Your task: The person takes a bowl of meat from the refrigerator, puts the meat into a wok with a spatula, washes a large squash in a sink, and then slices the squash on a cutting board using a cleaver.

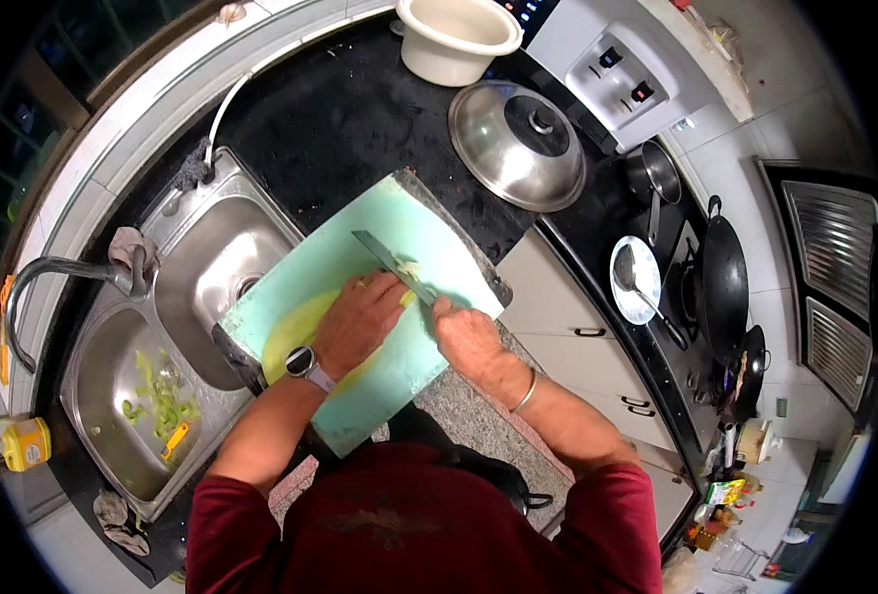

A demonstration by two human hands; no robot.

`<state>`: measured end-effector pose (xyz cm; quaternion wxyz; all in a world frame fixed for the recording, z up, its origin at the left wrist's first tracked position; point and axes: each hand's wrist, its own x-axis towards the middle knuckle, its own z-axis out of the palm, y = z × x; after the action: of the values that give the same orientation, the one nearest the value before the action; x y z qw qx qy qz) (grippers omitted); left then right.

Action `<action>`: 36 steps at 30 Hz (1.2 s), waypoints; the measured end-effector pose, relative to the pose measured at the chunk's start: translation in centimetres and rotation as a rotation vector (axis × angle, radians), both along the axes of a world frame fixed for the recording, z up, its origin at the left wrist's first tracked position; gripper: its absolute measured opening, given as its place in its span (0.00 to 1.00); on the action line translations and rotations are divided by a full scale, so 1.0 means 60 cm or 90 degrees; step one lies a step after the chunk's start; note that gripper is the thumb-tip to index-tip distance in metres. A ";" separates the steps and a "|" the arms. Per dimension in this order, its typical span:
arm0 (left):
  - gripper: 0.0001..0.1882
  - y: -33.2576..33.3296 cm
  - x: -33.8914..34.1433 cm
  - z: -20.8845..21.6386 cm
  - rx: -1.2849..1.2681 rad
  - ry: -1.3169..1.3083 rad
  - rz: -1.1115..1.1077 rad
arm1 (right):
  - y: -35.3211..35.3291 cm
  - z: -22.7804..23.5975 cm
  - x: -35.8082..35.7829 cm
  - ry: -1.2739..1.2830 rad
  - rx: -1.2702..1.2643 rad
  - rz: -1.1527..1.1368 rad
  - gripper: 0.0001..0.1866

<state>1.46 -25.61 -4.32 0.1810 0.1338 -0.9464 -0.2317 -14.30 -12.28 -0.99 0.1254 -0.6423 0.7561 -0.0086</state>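
Note:
My right hand (469, 342) grips the handle of a kitchen knife (385, 255), whose blade lies across the cutting end of a vegetable. Beneath my left hand (365, 322), fingers curled, a long pale green peeled vegetable (295, 325) is pressed down; its exact kind is unclear. Small pale cut pieces (409, 267) sit along the blade's far side. All of this rests on a light green cutting board (330, 238) with dark, worn edges, set partly over the sink's right side.
In the double steel sink (196, 247), green peelings (157, 391) lie beside a yellow-handled peeler (175, 441). A steel pot lid (518, 148) and cream basin (459, 45) stand on the black counter. Rightward are a plate (629, 297) holding a ladle and a black wok (721, 282).

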 end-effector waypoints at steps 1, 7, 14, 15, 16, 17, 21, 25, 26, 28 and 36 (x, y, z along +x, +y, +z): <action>0.19 -0.003 -0.001 0.001 -0.014 0.014 0.002 | 0.001 0.002 0.002 0.005 0.000 -0.007 0.06; 0.19 -0.002 0.005 -0.002 -0.006 0.023 0.014 | 0.028 0.040 0.010 0.006 0.041 0.041 0.06; 0.19 -0.004 0.002 0.001 -0.004 0.035 0.001 | -0.005 0.005 0.011 -0.020 -0.003 -0.008 0.07; 0.19 -0.004 0.005 -0.002 -0.015 0.048 0.011 | 0.005 0.023 0.014 -0.022 -0.007 0.011 0.06; 0.19 -0.004 0.006 -0.004 -0.012 0.043 0.018 | 0.022 0.048 0.016 -0.023 -0.008 0.027 0.06; 0.19 -0.005 0.008 -0.006 -0.009 0.038 0.025 | 0.030 0.059 0.018 -0.024 -0.009 0.044 0.05; 0.19 -0.004 0.001 0.010 -0.078 0.022 -0.021 | 0.010 0.001 0.009 -0.015 0.022 0.006 0.05; 0.19 -0.002 0.005 0.002 0.019 0.049 0.008 | -0.007 -0.002 0.015 -0.019 -0.008 -0.010 0.05; 0.19 -0.003 0.005 0.003 0.004 0.056 0.017 | 0.000 0.012 0.017 -0.019 -0.008 -0.008 0.05; 0.18 -0.002 0.007 -0.003 -0.002 0.054 0.036 | 0.020 0.059 0.024 -0.019 0.037 0.012 0.05; 0.18 -0.001 0.001 -0.002 0.022 0.044 0.003 | -0.014 -0.011 0.017 -0.009 -0.008 -0.002 0.06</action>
<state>1.54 -25.68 -4.41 0.2120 0.1311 -0.9349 -0.2525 -13.26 -13.11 -1.65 0.1267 -0.6420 0.7559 -0.0183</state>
